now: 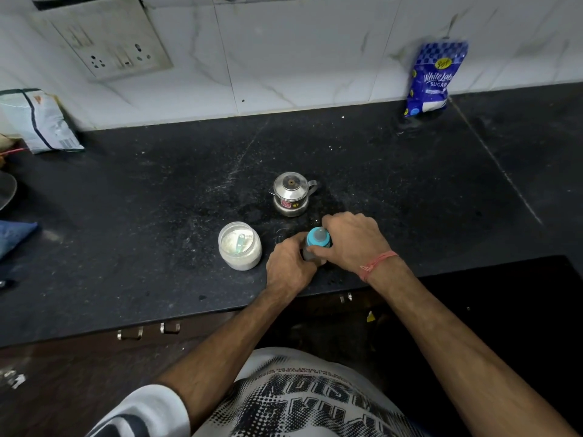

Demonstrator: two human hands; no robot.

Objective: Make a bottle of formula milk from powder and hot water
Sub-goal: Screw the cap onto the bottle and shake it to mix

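A baby bottle (310, 252) stands upright near the front edge of the black counter (157, 190). Its blue collar and clear teat (318, 237) sit on top. My left hand (288, 266) grips the bottle's body from the left. My right hand (350, 241) wraps its fingers around the blue collar from the right. Most of the bottle's body is hidden by both hands. Just to the left stands an open clear jar of white powder (240, 246) with a pale scoop lying inside. Behind the bottle sits a small steel lidded pot (291, 193).
A blue sugar bag (433, 78) leans on the tiled wall at the back right. A white packet (39, 121) lies at the back left, below a wall socket plate (104, 39). A blue cloth (14, 236) lies at the left edge. Drawer handles (148, 331) sit under the counter.
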